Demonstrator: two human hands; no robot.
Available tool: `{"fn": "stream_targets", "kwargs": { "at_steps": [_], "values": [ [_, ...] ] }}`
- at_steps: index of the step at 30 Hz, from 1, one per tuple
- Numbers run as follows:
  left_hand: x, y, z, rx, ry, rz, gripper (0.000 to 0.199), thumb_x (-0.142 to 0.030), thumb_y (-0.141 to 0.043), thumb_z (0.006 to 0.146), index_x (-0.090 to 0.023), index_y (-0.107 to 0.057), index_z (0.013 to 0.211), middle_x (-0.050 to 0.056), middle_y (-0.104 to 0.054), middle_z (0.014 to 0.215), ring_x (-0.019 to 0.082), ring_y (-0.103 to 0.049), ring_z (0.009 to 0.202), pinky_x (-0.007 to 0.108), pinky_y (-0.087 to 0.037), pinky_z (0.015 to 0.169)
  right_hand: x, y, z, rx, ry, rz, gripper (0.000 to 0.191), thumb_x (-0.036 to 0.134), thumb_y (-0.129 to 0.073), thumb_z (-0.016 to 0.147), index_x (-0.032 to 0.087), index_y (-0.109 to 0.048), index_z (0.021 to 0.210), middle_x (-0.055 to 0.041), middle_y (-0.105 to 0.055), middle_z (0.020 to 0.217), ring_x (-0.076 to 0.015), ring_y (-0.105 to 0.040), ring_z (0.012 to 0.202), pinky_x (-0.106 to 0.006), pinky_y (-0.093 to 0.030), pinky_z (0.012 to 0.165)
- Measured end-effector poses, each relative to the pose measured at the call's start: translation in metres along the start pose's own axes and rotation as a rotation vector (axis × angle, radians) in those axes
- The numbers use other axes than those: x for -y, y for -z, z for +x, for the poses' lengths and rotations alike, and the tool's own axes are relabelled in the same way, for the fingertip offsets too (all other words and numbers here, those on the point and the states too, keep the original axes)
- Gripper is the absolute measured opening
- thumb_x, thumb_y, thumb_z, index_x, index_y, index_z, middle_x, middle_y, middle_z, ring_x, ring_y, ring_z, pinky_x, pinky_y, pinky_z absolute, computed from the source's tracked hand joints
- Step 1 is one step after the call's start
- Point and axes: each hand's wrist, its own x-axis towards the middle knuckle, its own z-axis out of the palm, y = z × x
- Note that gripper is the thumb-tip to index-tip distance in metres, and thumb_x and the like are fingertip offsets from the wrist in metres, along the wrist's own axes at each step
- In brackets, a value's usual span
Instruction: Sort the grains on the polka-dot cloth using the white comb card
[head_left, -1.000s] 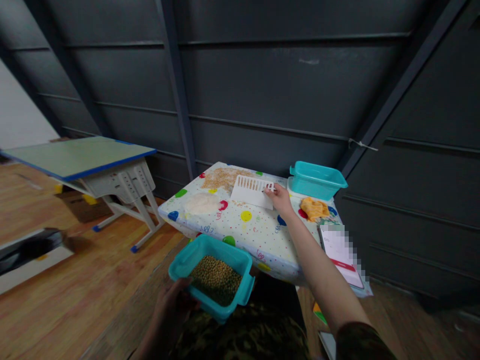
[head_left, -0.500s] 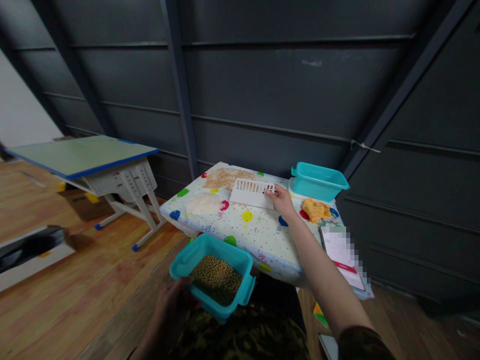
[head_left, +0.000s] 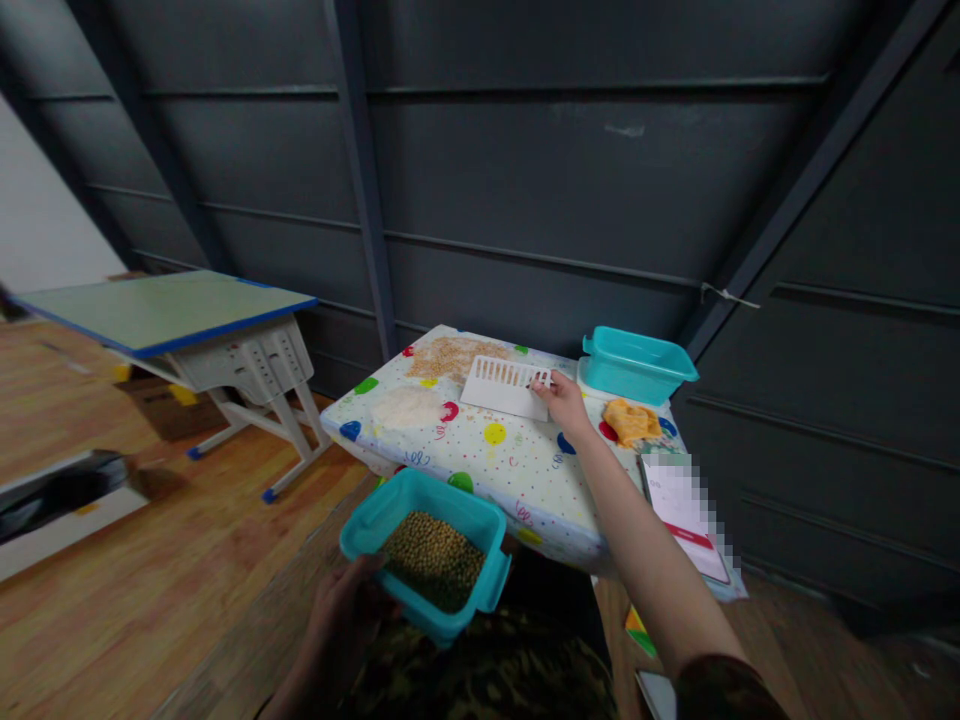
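Observation:
My left hand (head_left: 345,605) grips the near left side of a teal plastic container (head_left: 373,505) below the table's front edge, thumb over the rim. Inside the container are round tan beans (head_left: 433,550), with the near part in shadow. At the table, my right hand (head_left: 562,400) is closed on the right end of a white slotted plastic panel (head_left: 501,398), which stands tilted with its row of slots at the top. Behind the panel spreads a patch of tan grains (head_left: 442,355). Nearer the left edge lies a pale, whitish patch of fine grains (head_left: 409,407).
A second teal container (head_left: 637,365) stands at the table's back right, before the dark wall (head_left: 540,180). In front of it are an orange cloth (head_left: 632,421) and a tablet-like device (head_left: 682,510). Left is a green-topped desk (head_left: 165,305). A dotted cloth covers the table (head_left: 480,460).

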Motion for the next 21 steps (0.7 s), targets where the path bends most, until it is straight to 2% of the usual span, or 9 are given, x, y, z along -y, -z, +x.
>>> {"fn": "stream_targets", "kwargs": {
  "at_steps": [4, 7, 10, 15, 18, 21],
  "values": [
    [0.0013, -0.0006, -0.0001, -0.022, -0.009, 0.000, 0.048, -0.054, -0.111, 0.064, -0.033, -0.067, 0.063, 0.001, -0.063, 0.049, 0.028, -0.062, 0.042, 0.045, -0.062, 0.048, -0.0008, 0.0002, -0.0012, 0.024, -0.009, 0.014, 0.051, 0.076, -0.095, 0.080, 0.030, -0.073, 0.083, -0.0045, -0.079, 0.085, -0.0282, -0.067, 0.085, -0.037, -0.052, 0.073],
    [0.0014, -0.0029, -0.0018, -0.039, -0.018, -0.010, 0.048, -0.055, -0.111, 0.063, -0.033, -0.069, 0.067, -0.001, -0.063, 0.050, 0.027, -0.061, 0.042, 0.048, -0.067, 0.052, -0.0010, -0.0008, -0.0022, 0.039, -0.020, 0.031, 0.052, 0.077, -0.096, 0.079, 0.031, -0.073, 0.083, -0.0042, -0.079, 0.085, -0.0279, -0.067, 0.083, -0.036, -0.051, 0.071],
    [0.0020, -0.0035, -0.0019, -0.051, -0.026, -0.033, 0.054, -0.054, -0.111, 0.063, -0.034, -0.061, 0.065, -0.003, -0.059, 0.047, 0.027, -0.061, 0.043, 0.049, -0.070, 0.057, -0.0007, -0.0017, -0.0030, 0.035, -0.033, 0.023, 0.051, 0.075, -0.098, 0.080, 0.031, -0.073, 0.081, -0.0034, -0.078, 0.082, -0.0279, -0.067, 0.082, -0.035, -0.050, 0.070],
    [0.0048, -0.0005, 0.0004, -0.053, -0.033, -0.014, 0.050, -0.051, -0.107, 0.068, -0.034, -0.060, 0.066, -0.002, -0.060, 0.050, 0.028, -0.063, 0.044, 0.046, -0.063, 0.051, 0.0006, -0.0014, -0.0046, 0.039, -0.021, 0.030, 0.054, 0.079, -0.097, 0.078, 0.031, -0.071, 0.082, -0.0031, -0.076, 0.082, -0.0280, -0.066, 0.083, -0.036, -0.050, 0.072],
    [0.0042, 0.0002, 0.0001, -0.051, -0.031, -0.011, 0.049, -0.049, -0.105, 0.072, -0.033, -0.060, 0.063, 0.000, -0.060, 0.050, 0.028, -0.065, 0.045, 0.045, -0.063, 0.052, 0.0021, -0.0009, -0.0059, 0.055, -0.017, 0.015, 0.056, 0.083, -0.096, 0.079, 0.032, -0.071, 0.084, -0.0028, -0.075, 0.083, -0.0291, -0.067, 0.085, -0.037, -0.052, 0.074],
    [0.0002, 0.0000, -0.0011, -0.057, -0.041, -0.027, 0.047, -0.047, -0.107, 0.069, -0.032, -0.063, 0.063, -0.001, -0.060, 0.050, 0.026, -0.062, 0.045, 0.042, -0.061, 0.050, 0.0041, -0.0011, -0.0073, 0.051, -0.021, 0.020, 0.054, 0.081, -0.096, 0.078, 0.032, -0.075, 0.086, -0.0038, -0.079, 0.086, -0.0302, -0.070, 0.088, -0.038, -0.056, 0.076]
  ]
}}
